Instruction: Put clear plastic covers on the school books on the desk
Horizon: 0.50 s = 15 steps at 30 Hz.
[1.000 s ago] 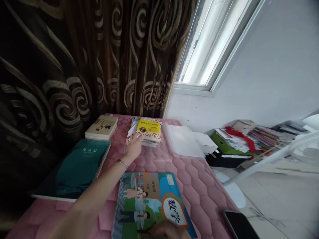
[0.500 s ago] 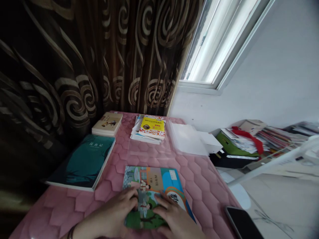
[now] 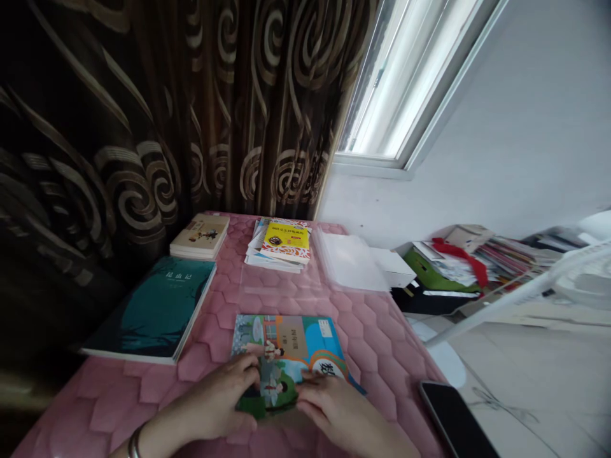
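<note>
A colourful textbook (image 3: 310, 343) lies at the near middle of the pink surface, its cover turned sideways to me. My left hand (image 3: 224, 391) grips its left side, fingers bent over the cover and thumb low at the near edge. On the near right part of the book, my right hand (image 3: 341, 410) has its fingers pressed together against the cover and edge. The book's near edge is blurred between the hands. Beyond the book lies a clear plastic sheet (image 3: 281, 283).
Left are a dark teal book (image 3: 157, 305) and smaller beige books (image 3: 200, 235). A yellow-covered book (image 3: 286, 238) tops a far stack. Clear plastic covers (image 3: 351, 261) lie to its right. A phone (image 3: 453, 420) rests near the right edge; a white stand (image 3: 501, 302) rises beyond.
My right hand's fingers have drawn back from the cover's middle toward the book's near right edge. The left hand still holds the left side. The whole view has shifted slightly.
</note>
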Available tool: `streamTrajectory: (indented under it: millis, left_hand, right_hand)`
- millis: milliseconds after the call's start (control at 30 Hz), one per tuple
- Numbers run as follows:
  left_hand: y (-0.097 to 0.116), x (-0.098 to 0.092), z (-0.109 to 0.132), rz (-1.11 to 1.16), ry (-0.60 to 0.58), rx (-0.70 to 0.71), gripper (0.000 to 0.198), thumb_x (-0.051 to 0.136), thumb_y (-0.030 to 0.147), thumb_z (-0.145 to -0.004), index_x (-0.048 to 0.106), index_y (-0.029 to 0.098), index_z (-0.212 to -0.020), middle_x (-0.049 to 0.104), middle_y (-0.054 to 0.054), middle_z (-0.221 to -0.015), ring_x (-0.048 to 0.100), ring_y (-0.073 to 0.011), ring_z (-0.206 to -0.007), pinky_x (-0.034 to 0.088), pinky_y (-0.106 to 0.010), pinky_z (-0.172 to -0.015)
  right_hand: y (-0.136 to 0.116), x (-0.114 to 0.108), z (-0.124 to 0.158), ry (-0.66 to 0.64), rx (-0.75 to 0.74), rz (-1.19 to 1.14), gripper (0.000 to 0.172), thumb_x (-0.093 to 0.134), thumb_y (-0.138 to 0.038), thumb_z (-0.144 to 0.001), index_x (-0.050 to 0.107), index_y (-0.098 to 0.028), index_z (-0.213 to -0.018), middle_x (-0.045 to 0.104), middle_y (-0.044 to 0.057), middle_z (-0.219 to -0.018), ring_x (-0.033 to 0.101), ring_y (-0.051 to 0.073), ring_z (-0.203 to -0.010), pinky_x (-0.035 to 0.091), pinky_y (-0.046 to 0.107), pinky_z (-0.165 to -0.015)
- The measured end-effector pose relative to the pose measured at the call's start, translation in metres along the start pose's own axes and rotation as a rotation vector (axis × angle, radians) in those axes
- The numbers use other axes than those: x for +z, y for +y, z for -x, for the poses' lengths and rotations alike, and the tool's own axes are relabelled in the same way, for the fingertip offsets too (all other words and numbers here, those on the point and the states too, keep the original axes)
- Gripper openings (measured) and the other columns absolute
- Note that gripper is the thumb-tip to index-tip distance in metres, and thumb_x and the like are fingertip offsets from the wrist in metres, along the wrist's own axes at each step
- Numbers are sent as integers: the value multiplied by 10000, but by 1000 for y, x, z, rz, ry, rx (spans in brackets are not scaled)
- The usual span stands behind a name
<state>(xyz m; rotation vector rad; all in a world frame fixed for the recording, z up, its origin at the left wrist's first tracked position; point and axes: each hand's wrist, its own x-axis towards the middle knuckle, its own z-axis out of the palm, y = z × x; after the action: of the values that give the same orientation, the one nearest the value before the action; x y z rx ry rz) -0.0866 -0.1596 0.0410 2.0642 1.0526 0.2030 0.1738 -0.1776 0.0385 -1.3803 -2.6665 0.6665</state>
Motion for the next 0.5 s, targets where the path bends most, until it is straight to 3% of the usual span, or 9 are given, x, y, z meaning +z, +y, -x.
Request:
streamTrajectory:
  millis: [100,167,300,400,500]
  left_hand:
    - [3,-4,0,-44,43,32,133,575,224,-795,635,249,-910,645,-23,-1073,599,-194,-1012,436,-276,-879]
    - [4,-11,0,-98,108,-12,143,490,232,-845,632,240,-853,671,-15,-928,621,-174,-886,431,-250,-785]
    - [-6,-27,-12,-54,372,-207,163,470,324,-868,591,226,-817,651,11,-753,609,-161,-713,389,-237,-654]
    - [-19,-33,-32,46,586,-251,170,499,349,-851,535,209,-763,598,24,-672,578,-153,-665,364,-228,-603]
    - [-28,-38,-57,36,700,-300,213,529,340,-849,488,205,-689,572,26,-622,554,-146,-622,342,-233,-575]
  right_hand:
    - [1,-8,-4,15,61,150,235,476,-227,-939,702,-222,-880,727,34,-856,672,193,-812,435,245,-669]
    - [3,-17,-8,84,90,260,251,456,-215,-943,695,-210,-865,716,49,-799,666,199,-743,411,253,-609]
    - [8,-36,-19,327,102,321,274,431,-207,-953,680,-203,-838,698,55,-732,649,199,-705,440,287,-664]
    - [3,-42,-34,526,49,321,251,429,-207,-961,675,-190,-1011,705,95,-1062,624,246,-1012,435,395,-922]
    - [-8,-39,-60,540,-66,309,346,478,-278,-955,562,-237,-1288,493,67,-1436,386,280,-1344,265,509,-1118]
